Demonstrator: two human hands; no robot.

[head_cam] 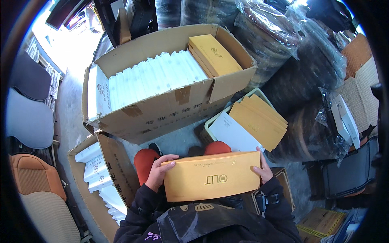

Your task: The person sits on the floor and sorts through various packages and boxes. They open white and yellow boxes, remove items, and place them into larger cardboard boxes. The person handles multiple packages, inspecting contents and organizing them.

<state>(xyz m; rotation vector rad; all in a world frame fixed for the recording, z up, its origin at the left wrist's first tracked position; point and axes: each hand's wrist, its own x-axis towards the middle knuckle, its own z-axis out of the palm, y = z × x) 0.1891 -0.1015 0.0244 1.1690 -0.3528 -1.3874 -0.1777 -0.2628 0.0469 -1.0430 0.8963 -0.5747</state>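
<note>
A flat, long golden-orange cardboard box [209,188] with shiny gold lettering is held level in front of my lap. My left hand [159,173] grips its left end, thumb on the front face. At the other end my right hand [263,170] holds it with the thumb on the face and the fingers behind. Just beyond it, a pale green plastic bin [208,129] holds a white box [232,132] and several flat orange cartons [258,121]. Farther off, a large cardboard carton [188,97] contains a row of white packages [155,76] and orange boxes [214,56].
A second carton [118,170] with white boxes [97,173] stands at my left. Seat covers on chairs [38,170] line the left side. Plastic-wrapped dark rolls [301,73] fill the right, with two white boxes [345,120] nearby. A small open carton [284,185] is by my right arm.
</note>
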